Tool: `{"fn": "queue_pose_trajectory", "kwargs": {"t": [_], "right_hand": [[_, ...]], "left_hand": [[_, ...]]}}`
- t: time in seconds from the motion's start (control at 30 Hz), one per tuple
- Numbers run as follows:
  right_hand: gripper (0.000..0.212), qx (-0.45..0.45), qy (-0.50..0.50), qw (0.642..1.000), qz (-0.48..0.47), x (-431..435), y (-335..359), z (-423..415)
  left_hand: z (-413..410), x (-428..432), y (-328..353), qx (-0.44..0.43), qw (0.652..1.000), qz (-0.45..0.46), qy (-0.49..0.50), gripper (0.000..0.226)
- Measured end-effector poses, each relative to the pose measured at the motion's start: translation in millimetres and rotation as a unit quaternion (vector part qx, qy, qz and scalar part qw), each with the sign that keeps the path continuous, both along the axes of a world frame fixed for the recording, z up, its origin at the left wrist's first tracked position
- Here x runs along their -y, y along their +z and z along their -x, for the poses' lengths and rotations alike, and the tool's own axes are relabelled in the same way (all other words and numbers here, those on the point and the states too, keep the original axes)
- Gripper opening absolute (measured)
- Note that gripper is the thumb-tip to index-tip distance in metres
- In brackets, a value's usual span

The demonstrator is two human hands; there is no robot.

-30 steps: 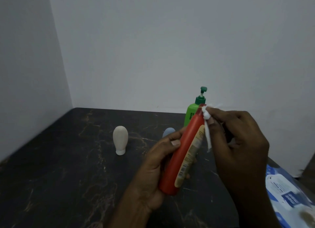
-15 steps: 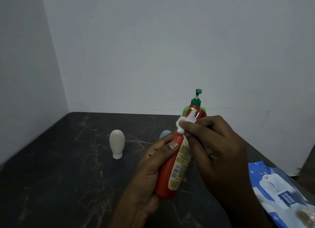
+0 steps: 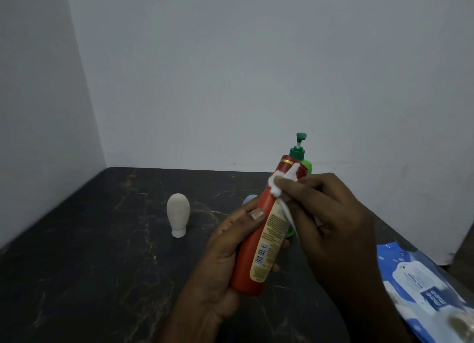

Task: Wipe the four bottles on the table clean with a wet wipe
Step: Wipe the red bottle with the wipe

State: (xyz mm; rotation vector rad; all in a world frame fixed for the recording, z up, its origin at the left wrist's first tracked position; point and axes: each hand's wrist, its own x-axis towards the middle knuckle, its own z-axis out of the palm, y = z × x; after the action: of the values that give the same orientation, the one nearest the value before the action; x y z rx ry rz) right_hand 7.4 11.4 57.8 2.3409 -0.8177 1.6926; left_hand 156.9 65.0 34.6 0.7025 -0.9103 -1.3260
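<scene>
Head view, left hand (image 3: 223, 260) gripping red bottle (image 3: 252, 255), right fingers (image 3: 305, 187) pinching wipe (image 3: 275, 186) against its top

Single head-worn view, facing forward and down, close above the table (image 3: 107, 278)

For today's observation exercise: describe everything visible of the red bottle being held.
The red plastic bottle has a cream barcoded label and a darker red cap with a gold band. It is tilted, cap away, off the dark table, its lower body gripped by the left hand. The right hand presses a crumpled white wet wipe against it just below the cap.
</scene>
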Motion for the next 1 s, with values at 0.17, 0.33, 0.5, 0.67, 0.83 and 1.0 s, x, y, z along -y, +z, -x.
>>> {"fn": "queue_pose_trajectory", "kwargs": {"t": [0.17, 0.33, 0.5, 0.67, 0.83, 1.0], "right_hand": [[0.031, 0.061, -0.044, 0.997, -0.013, 7.3, 0.4, 8.2], [0.032, 0.037, -0.04, 0.998, 0.004, 3.7, -0.7, 10.2], [0.032, 0.066, -0.092, 0.994, -0.007, 9.4, 1.5, 15.0], [0.029, 0.002, -0.081, 0.997, -0.005, 7.8, 1.2, 12.8], [0.026, 0.071, -0.109, 0.991, -0.042, 17.3, 0.8, 16.2], [0.029, 0.162, -0.026, 0.98, -0.114, 11.4, 0.9, 7.0]], "left_hand": [[-3.7, -0.6, 2.1, -0.006, 1.0, 0.005, -0.026, 0.075], [-5.4, -1.2, 3.1, 0.06, 0.998, -0.005, -0.02, 0.046], [-0.9, 0.1, 4.8, 0.109, 0.994, -0.007, 0.016, 0.039], [2.3, 1.3, 5.3, 0.108, 0.993, -0.01, 0.039, 0.039], [0.7, -3.4, 8.1, 0.062, 0.998, -0.013, 0.002, 0.05], [0.5, -4.0, 4.7, -0.007, 0.998, -0.041, -0.056, 0.087]]}}
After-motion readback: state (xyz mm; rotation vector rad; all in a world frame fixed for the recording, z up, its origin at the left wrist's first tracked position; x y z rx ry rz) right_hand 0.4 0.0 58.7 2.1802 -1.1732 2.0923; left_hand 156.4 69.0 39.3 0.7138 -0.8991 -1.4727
